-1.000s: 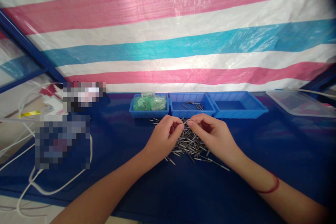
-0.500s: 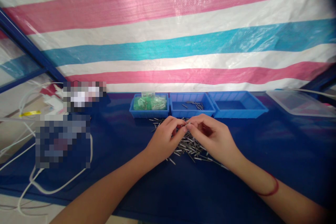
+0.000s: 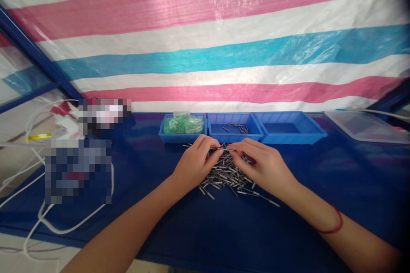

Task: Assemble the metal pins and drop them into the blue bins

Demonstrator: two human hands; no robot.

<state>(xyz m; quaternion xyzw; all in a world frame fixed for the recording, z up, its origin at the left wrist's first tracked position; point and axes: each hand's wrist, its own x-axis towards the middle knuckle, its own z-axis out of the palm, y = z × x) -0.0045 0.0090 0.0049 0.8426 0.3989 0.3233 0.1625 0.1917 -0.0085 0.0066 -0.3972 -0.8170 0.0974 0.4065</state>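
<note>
Over a heap of thin metal pins [image 3: 227, 172] on the blue table, a single metal pin [image 3: 226, 149] spans the gap between my hands. The fingertips of my left hand [image 3: 198, 162] pinch its left end. My right hand [image 3: 261, 163] grips the right end between thumb and fingers. Behind the heap, the middle blue bin [image 3: 233, 138] holds several loose pins. The left blue bin [image 3: 182, 138] contains green and clear plastic bags of small parts.
The right blue bin [image 3: 291, 138] stands beside the middle one. A clear plastic lid [image 3: 361, 126] lies at the back right. White cables [image 3: 112, 179] and blurred-out items are at the left. A striped sheet [image 3: 205, 59] hangs behind the table.
My hands have moved slightly apart, and the pin between them now shows along its length. More of the heap is visible below them.
</note>
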